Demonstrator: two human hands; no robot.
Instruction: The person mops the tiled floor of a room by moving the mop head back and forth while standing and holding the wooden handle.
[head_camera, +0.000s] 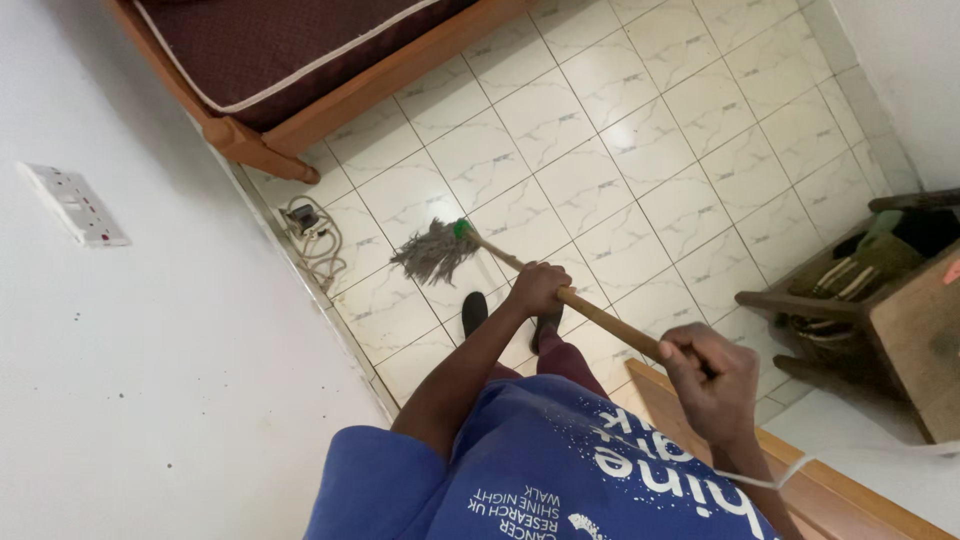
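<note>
A mop (520, 268) is held in both hands: the left hand (538, 288) is wrapped around the wooden handle lower down, and the right hand (712, 380) is closed around its upper end, the fingers of each curled tight on the wood. The grey mop head is pressed on the tiled floor (640, 150), near the white wall (150, 380), just beside a coiled cable (315, 240) and not far from the bed (300, 60). A wooden shelf (880, 300) is seen at the right.

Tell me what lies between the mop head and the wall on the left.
In the head view, between the grey mop head and the white wall there are bare floor tiles and a coiled cable with a plug lying by the skirting.
</note>
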